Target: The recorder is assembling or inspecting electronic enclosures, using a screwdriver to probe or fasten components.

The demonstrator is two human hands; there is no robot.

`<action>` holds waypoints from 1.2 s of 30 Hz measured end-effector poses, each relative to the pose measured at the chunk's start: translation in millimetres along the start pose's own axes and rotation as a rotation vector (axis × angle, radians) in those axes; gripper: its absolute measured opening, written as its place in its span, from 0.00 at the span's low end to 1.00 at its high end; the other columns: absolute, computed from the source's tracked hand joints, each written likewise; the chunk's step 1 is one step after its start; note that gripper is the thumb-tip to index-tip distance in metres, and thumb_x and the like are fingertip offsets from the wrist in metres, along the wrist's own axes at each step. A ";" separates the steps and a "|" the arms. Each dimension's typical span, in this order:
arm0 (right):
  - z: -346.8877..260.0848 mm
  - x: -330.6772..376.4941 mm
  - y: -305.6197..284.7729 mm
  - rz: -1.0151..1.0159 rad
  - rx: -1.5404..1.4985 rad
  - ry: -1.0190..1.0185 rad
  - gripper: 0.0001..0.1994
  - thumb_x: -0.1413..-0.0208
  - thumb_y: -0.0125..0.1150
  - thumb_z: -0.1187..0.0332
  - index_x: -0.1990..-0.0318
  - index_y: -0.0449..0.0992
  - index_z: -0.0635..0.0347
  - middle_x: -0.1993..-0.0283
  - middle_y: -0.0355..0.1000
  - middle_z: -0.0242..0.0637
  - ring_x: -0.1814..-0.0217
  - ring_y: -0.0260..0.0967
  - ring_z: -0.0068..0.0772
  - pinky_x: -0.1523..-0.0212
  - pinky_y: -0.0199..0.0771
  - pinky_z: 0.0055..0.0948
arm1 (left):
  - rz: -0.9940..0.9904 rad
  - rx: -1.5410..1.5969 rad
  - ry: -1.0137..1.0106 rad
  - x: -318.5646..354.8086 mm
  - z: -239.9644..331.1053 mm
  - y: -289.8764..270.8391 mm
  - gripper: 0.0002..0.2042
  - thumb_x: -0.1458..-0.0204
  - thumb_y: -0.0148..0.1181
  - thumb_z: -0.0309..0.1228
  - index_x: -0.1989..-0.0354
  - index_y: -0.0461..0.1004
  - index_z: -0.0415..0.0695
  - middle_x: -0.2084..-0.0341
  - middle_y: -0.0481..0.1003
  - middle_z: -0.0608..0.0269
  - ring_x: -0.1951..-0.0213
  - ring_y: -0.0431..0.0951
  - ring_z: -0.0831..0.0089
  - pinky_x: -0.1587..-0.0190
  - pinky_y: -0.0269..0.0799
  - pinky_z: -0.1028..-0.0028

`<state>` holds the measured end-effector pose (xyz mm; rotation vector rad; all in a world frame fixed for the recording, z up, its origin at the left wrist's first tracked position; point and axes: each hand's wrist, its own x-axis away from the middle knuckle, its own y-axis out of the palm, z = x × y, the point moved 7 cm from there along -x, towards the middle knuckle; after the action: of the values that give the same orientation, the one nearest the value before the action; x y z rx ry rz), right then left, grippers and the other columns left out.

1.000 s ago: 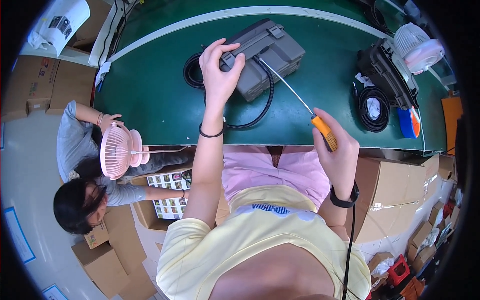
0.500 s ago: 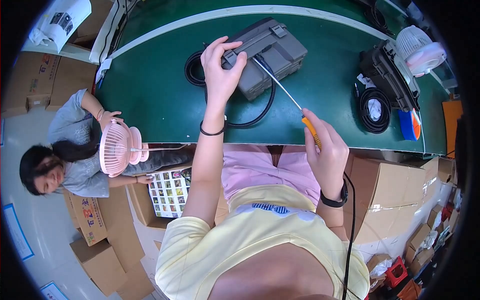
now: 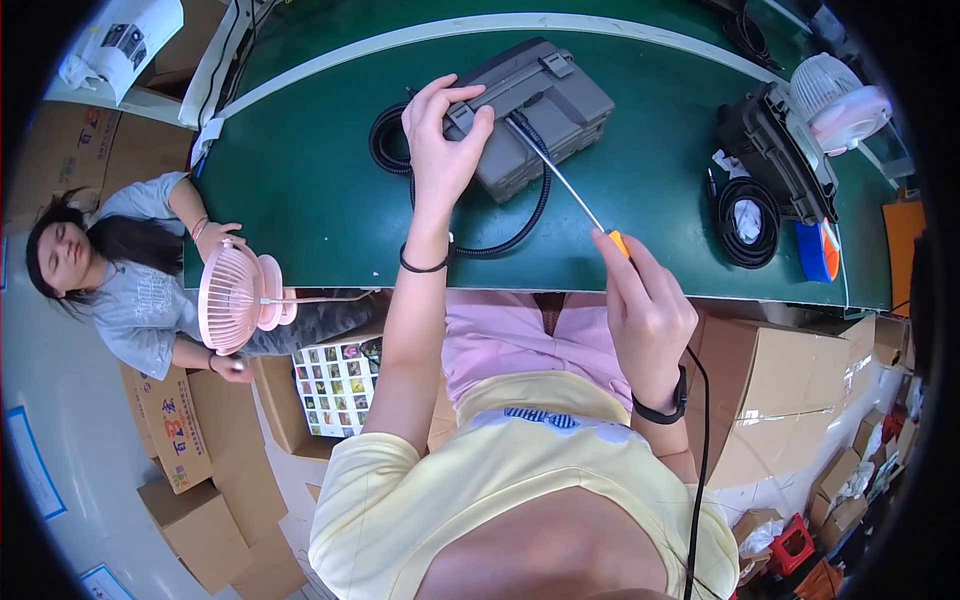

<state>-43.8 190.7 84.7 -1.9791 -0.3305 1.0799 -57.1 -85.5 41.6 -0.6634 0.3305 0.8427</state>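
The left hand (image 3: 440,150) lies open on the grey box (image 3: 535,110), which sits on the green worktop (image 3: 300,170). The right hand (image 3: 645,305) is closed around an orange screwdriver (image 3: 570,190), whose tip touches the box

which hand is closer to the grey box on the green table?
Left. The left hand rests on the grey box at its near-left edge. The right hand is back at the table's near edge, holding a screwdriver whose tip reaches the box.
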 end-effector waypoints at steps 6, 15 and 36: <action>-0.5 3.8 7.0 -0.017 -0.021 -0.006 0.22 0.52 0.66 0.79 0.47 0.80 0.51 0.58 0.78 0.39 0.72 0.75 0.34 0.73 0.77 0.29 | -0.003 -0.004 0.008 -0.5 -2.0 0.6 0.12 0.53 0.68 0.35 0.59 0.82 0.50 0.45 0.73 0.58 0.41 0.66 0.56 0.38 0.61 0.59; 5.0 -6.2 18.0 -0.178 -0.490 0.182 0.19 0.43 0.61 0.78 0.43 0.76 0.56 0.57 0.78 0.48 0.64 0.78 0.46 0.65 0.79 0.35 | -0.037 -0.011 0.017 -8.2 -4.0 -2.5 0.13 0.54 0.69 0.35 0.59 0.83 0.50 0.46 0.74 0.57 0.44 0.69 0.57 0.39 0.62 0.60; 50.3 31.1 19.1 -0.133 -1.301 0.661 0.20 0.33 0.49 0.76 0.34 0.64 0.64 0.52 0.73 0.40 0.77 0.56 0.10 0.80 0.56 0.11 | 0.024 0.000 0.014 -4.4 -2.7 0.5 0.13 0.55 0.70 0.35 0.59 0.82 0.50 0.45 0.73 0.57 0.40 0.66 0.55 0.37 0.60 0.58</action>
<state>-67.9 224.1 38.2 -3.1953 -0.9190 -0.0726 -60.3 -89.6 41.7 -0.6667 0.3518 0.8618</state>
